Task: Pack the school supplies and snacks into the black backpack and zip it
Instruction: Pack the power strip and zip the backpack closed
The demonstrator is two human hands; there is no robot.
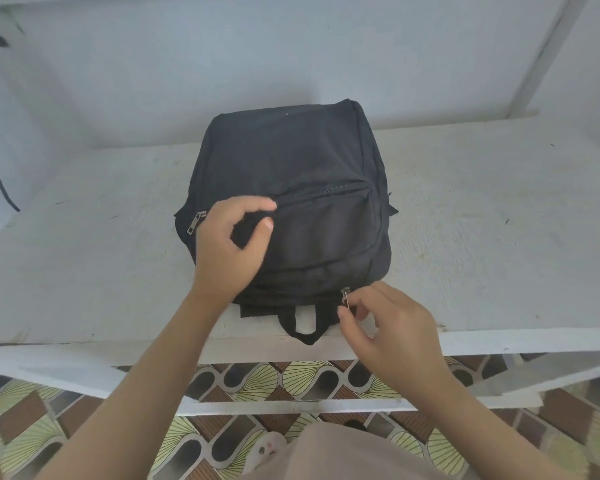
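The left hand [229,247] rests on the front pocket of the black backpack [291,161], thumb and forefinger curled round a fold of its fabric. The right hand [392,327] pinches a metal zipper pull [345,296] at the pack's near right corner. The backpack lies flat mid-width on the white surface [482,220], against its near edge. The carry loop [305,336] overhangs that edge. A second zipper pull [196,221] lies on the pack's left side.

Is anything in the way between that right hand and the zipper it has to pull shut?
Nothing visible. The right hand pinches the zipper pull at the near edge of the black backpack. The left hand holds the backpack's front further left, apart from that pull.
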